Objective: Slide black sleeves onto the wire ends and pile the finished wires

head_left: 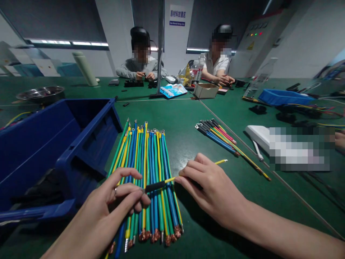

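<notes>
Between my two hands runs a thin yellow wire (170,179) with a black sleeve (155,186) around its left part. My left hand (118,201) pinches the left end of the sleeve with thumb and fingers. Closed on the yellow wire to the right of the sleeve is my right hand (207,183); the wire's bare tip sticks out beyond it. Beneath them lies a row of blue, green and yellow cables (153,158) with metal lugs at the far ends and frayed copper at several near ends. A smaller group of black-sleeved wires (215,131) rests beyond my right hand.
A dark blue bin (88,126) stands at the left, near a metal bowl (40,94). Farther back are a small cardboard box (206,91) and a blue tray (285,97). Two people (141,66) sit across the green table (183,118); another person's hand (340,141) shows at the right edge.
</notes>
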Available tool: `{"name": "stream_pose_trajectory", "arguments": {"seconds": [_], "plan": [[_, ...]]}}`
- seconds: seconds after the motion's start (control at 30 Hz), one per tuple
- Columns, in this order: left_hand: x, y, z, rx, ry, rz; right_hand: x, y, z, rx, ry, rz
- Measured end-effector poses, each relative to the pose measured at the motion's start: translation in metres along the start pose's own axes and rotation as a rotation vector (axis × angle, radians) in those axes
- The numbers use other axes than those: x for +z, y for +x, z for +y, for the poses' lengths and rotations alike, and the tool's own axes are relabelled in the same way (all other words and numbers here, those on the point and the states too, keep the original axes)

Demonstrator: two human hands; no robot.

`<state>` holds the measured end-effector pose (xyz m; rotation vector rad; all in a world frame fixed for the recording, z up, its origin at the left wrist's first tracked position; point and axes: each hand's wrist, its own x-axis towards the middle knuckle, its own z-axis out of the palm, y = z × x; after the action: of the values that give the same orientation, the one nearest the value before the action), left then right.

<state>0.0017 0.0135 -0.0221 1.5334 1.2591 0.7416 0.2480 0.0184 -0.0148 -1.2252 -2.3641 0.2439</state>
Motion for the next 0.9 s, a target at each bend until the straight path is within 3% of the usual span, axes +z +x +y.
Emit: {"name": "stream_pose_trajectory", "arguments": {"seconds": [0.07, 0.23, 0.33, 0.5, 0.63, 0.8, 0.9], "plan": [[0.001, -0.003, -0.003, 0.020, 0.049, 0.016, 0.001, 0.001, 0.001, -0.013, -0.013, -0.015], [0.001, -0.014, -0.002, 0.099, 0.189, 0.296, 0.003, 0.001, 0.006, -0.145, -0.163, 0.034], [0.000, -0.017, 0.000, 0.110, 0.179, 0.371, 0.002, 0.000, 0.007, -0.170, -0.195, 0.060], [0.001, -0.018, -0.009, 0.124, 0.158, 0.295, -0.001, 0.003, 0.011, -0.144, -0.152, 0.053], [-0.006, -0.017, -0.022, 0.180, 0.307, 0.308, -0.008, 0.006, 0.022, -0.148, -0.137, 0.073], [-0.014, -0.014, -0.021, 0.100, 0.417, 0.072, -0.012, 0.005, 0.031, -0.196, -0.111, 0.121], [-0.013, -0.013, -0.011, 0.109, 0.398, 0.038, -0.011, 0.002, 0.031, -0.269, -0.140, 0.114]]}}
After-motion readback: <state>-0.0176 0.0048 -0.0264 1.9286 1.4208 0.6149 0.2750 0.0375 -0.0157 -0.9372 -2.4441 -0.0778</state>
